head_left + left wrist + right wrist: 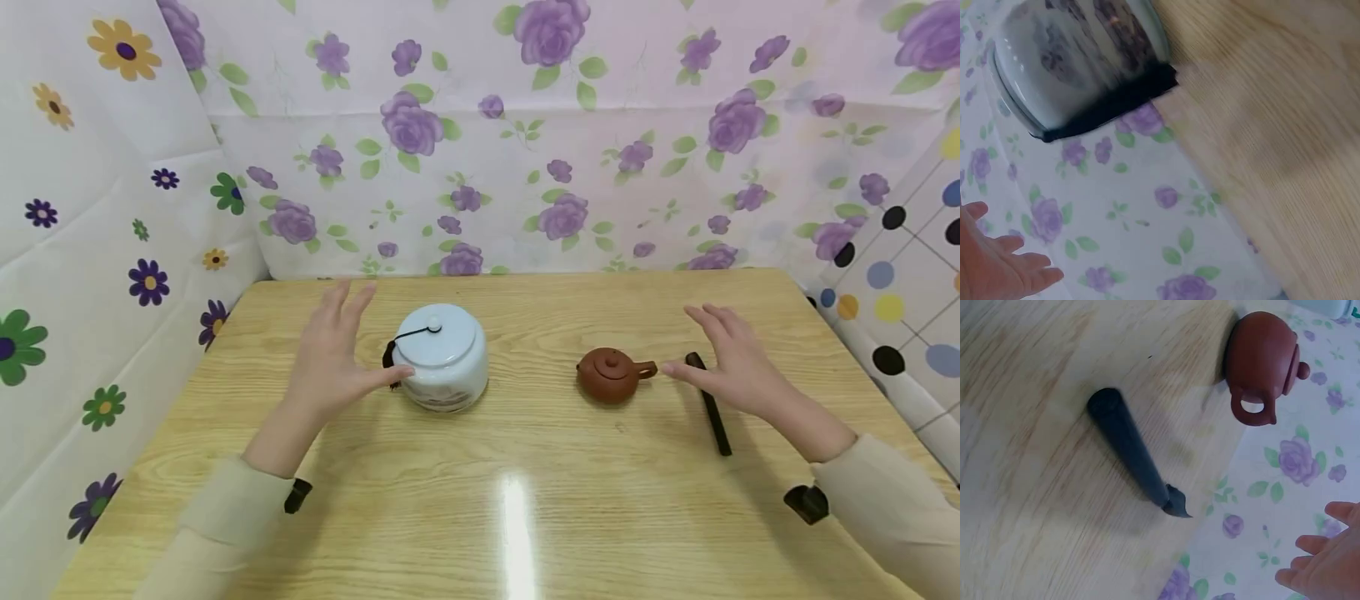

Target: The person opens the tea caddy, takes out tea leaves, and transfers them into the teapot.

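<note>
L hand [328, 358] by wht jar [450, 367], blurred dk markings [1125, 32], illegible

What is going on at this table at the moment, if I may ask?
A person's left hand and right hand are held out above a wooden table, fingers open, gripping nothing. The left is close beside a pale lidded jar with a dark tassel; whether the thumb touches it is hard to tell. The right is above a dark, slim tool, near the handle of a small brown teapot. The jar and teapot stand upright with their lids on.
</note>
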Action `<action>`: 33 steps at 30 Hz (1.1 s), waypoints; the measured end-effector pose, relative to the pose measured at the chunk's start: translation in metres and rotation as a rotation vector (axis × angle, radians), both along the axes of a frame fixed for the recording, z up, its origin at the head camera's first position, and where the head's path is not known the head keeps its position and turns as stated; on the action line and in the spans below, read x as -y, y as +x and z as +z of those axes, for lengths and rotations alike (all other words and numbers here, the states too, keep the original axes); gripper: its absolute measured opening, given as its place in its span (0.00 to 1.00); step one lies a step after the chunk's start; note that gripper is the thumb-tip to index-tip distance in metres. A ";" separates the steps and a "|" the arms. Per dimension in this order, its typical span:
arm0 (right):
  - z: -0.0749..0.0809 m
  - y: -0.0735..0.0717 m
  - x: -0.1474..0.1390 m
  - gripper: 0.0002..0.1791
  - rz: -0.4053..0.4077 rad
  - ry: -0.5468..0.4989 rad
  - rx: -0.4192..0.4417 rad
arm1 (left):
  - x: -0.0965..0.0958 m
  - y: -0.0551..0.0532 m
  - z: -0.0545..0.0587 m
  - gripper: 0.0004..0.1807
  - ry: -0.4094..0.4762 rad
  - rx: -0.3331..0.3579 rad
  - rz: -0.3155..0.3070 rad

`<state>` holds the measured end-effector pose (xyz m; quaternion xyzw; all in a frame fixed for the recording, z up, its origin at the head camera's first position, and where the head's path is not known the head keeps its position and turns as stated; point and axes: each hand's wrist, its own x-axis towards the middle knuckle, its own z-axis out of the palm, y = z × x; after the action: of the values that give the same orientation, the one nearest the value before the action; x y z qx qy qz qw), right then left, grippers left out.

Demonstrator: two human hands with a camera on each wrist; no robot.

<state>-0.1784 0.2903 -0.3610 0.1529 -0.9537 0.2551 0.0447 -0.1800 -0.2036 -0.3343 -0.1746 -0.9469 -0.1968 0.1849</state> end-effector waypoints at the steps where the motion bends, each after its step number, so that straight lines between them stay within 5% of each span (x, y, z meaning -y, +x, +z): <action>1: 0.000 0.000 0.001 0.49 0.004 -0.013 -0.003 | -0.004 0.001 0.000 0.60 0.007 -0.020 -0.014; 8: 0.003 -0.003 0.009 0.45 0.007 -0.066 -0.048 | -0.032 0.004 -0.003 0.60 0.075 -0.142 -0.131; 18: -0.004 -0.015 0.029 0.40 0.026 -0.091 -0.085 | -0.079 0.006 -0.007 0.56 0.195 -0.162 -0.251; 33: -0.018 -0.025 0.059 0.26 0.089 -0.125 -0.075 | -0.136 0.005 -0.021 0.51 0.214 0.010 -0.361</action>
<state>-0.2036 0.2317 -0.3790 0.2017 -0.9258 0.3100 0.0787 -0.1754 -0.0680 -0.3556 -0.3196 -0.8749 -0.3271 0.1595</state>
